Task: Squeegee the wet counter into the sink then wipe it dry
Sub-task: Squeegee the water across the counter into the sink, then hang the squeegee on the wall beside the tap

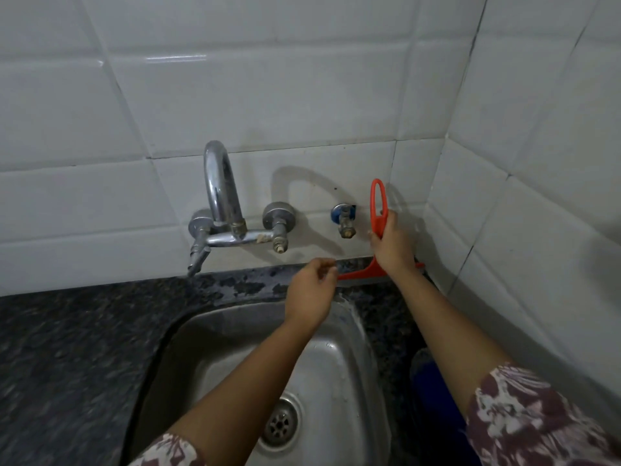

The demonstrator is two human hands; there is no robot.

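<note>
Counter [84,331]: dark speckled granite, running along the white tiled wall [302,79] and around the basin; its narrow back strip shows patchy wet sheen, so by judgement the squeegee pass is only beginning there and the drying wipe is not yet started. Sink [235,331]: stainless steel, set into the counter, drain [281,423] at the near end, placed directly in front of the wet strip so water can be drawn forward over its rim. Mixer tap [221,203]: chrome, wall-mounted, spout arching over the basin; a small angle valve [344,218] sits to its right. Squeegee [378,210]: orange plastic, looped handle standing upright against the wall, blade resting on the counter strip behind the sink's right corner, just beside the side wall; held upright, probably so the blade reaches the narrow gap at the wall foot. Right hand [393,243]: closed around the lower handle, gripping firmly. Left hand [312,294]: loosely curled, fingers partly bent, holding nothing, hovering at the blade's left end, seemingly ready to steady it. Blue object [433,391], lower right of the sink: indistinct.
</note>
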